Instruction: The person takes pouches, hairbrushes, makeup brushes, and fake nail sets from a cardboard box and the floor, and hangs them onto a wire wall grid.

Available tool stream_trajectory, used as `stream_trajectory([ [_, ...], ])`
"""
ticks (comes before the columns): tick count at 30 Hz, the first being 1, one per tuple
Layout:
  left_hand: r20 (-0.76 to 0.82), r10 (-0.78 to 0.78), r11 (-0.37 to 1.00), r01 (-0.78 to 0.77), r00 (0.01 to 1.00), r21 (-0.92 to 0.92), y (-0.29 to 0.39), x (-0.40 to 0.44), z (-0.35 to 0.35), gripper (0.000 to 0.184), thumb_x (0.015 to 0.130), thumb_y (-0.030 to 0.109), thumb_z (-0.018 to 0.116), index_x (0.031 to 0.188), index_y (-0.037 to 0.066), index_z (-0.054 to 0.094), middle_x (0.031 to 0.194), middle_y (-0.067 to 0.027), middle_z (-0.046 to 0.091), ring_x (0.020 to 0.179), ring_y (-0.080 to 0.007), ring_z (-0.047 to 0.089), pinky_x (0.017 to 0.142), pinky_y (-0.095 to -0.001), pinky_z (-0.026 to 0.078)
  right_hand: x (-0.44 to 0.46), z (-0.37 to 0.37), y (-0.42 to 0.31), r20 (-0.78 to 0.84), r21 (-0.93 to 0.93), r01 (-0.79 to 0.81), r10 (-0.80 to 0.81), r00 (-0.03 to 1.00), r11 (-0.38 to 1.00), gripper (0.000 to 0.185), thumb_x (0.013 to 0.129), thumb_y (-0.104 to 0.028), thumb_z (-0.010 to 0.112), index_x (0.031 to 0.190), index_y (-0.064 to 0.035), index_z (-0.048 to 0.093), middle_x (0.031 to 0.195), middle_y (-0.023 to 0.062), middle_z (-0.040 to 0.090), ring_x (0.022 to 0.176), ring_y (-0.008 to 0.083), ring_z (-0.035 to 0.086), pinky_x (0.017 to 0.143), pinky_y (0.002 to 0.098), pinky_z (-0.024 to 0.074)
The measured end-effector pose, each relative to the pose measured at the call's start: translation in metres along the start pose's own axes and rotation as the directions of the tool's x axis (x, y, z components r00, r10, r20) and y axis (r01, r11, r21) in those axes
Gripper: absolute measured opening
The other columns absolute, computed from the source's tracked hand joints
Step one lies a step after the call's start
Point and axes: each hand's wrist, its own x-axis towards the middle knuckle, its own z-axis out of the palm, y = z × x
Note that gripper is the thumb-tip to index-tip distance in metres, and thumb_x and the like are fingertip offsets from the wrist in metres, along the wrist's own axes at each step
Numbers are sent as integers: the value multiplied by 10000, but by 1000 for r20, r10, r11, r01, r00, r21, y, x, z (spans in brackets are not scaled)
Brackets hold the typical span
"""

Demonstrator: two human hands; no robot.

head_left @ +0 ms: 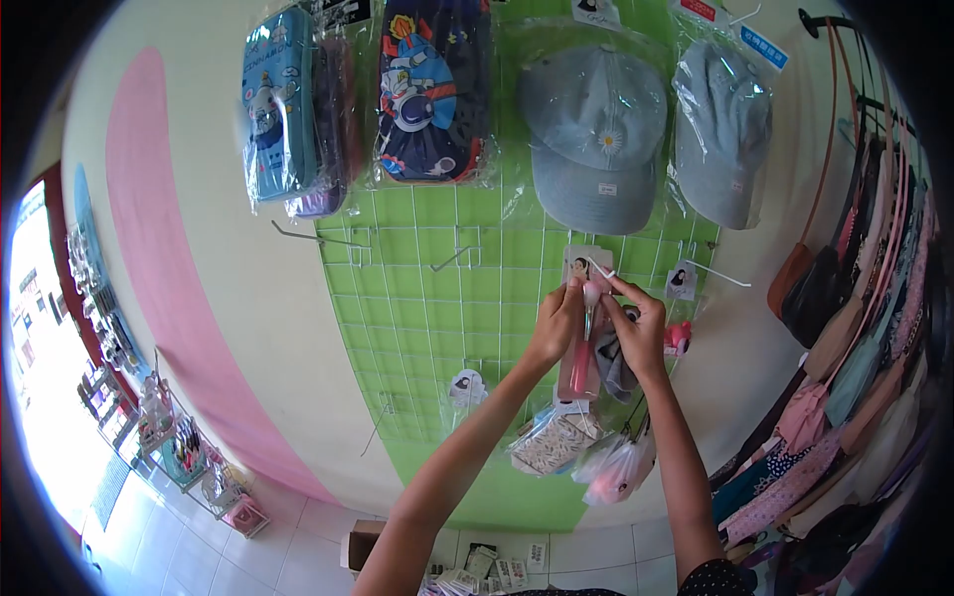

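Note:
Both hands are raised at a white wire grid point(397, 298) on a green wall panel. A carded pack with a makeup brush point(582, 363), pink-handled with a pale head, hangs upright between them. My left hand point(558, 323) pinches the left edge of the card. My right hand point(636, 326) has its fingers bent at the pack's upper right, by the white tip of a hook point(604, 270); its fingertips touch the pack or hook, I cannot tell which. Behind the right hand a grey item point(618, 372) is partly hidden.
Bagged denim caps point(596, 139) and pencil cases point(278, 109) hang above. Bare hooks point(457, 256) stick out of the grid. Below hang a woven-patterned pouch point(555, 442) and pink bagged goods point(611, 472). Handbags point(810, 298) and scarves line the right. A cardboard box point(363, 546) stands on the floor.

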Motion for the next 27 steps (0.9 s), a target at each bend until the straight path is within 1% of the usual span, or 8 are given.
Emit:
stream_trajectory([
  [3,28,-125,992,125,992,29,-18,10,-7,396,878,301,344,753,-41,499,562,-33,457,544,-101,397,496,-272,347,4,6,19,-8,-35,30,-30,1000,999,316,721,18,536,1034,-21,550,954,132,587,879,182,562,791,273,404],
  [9,12,66,905,-65,998,421,-41,19,-16,260,841,246,430,790,-3,484,572,-27,465,508,-91,461,443,-234,386,9,12,48,-32,-9,41,-41,999,999,284,719,26,525,996,-15,568,962,124,586,882,183,558,797,273,399],
  [11,-35,-35,918,46,999,395,-36,16,-12,175,795,158,498,810,-16,483,634,-72,513,568,-147,522,509,-273,425,10,13,55,-25,-52,63,-65,998,997,336,716,23,531,1050,-16,528,991,119,575,828,168,561,742,267,416],
  [13,-126,355,813,-239,926,532,-36,9,-8,155,767,121,533,825,-17,491,733,-119,548,658,-217,558,582,-302,440,9,18,52,-130,-30,65,-69,989,997,410,709,11,547,1111,-20,470,952,113,580,750,157,557,668,261,424],
  [14,-187,365,773,-185,912,606,-35,7,-7,162,746,103,560,846,-8,498,813,-148,553,721,-264,558,626,-319,440,8,19,58,-130,12,18,-16,991,1000,433,713,-20,570,1124,-9,434,882,105,576,707,146,547,616,255,417],
  [21,-223,179,902,-69,958,426,-37,6,0,207,765,148,555,871,-19,494,807,-145,569,717,-255,570,626,-322,447,11,15,79,-32,41,-140,141,989,989,298,737,-104,592,998,8,504,728,55,572,649,94,526,580,226,400],
  [25,-68,197,863,-141,978,486,-24,-1,-1,260,799,181,524,931,-33,461,795,-152,565,732,-204,572,608,-295,447,12,0,56,34,171,-220,217,976,960,285,745,-159,603,961,9,523,706,35,574,631,62,509,553,186,379],
  [27,-97,161,979,-147,982,144,1,-15,9,251,755,154,558,891,-29,452,802,-199,512,738,-288,555,602,-353,444,10,-12,26,73,162,-245,236,969,956,298,740,-160,609,976,2,523,716,23,576,633,53,508,554,170,372],
])
